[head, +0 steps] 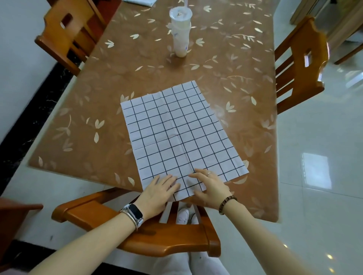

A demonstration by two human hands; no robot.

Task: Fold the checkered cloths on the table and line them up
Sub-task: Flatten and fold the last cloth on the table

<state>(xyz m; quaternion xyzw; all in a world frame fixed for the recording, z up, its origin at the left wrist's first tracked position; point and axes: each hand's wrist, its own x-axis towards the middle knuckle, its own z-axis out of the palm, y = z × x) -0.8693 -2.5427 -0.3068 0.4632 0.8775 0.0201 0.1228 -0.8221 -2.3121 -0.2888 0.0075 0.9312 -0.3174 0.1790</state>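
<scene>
A white checkered cloth (pixel 176 129) with a dark grid lies spread flat on the brown leaf-patterned table (pixel 98 98), its near edge hanging slightly over the table's front edge. My left hand (pixel 159 193) rests flat, palm down, on the cloth's near left corner. My right hand (pixel 210 185) lies on the near edge beside it, fingers spread and pressing the fabric. Neither hand pinches the cloth. Crease lines run across the cloth's middle.
A tall plastic cup (pixel 180 31) with a straw stands at the table's far middle. Folded pale cloth (pixel 140 2) peeks in at the far edge. Wooden chairs stand at the left (pixel 66 33), right (pixel 300 62) and directly in front of me (pixel 137 225).
</scene>
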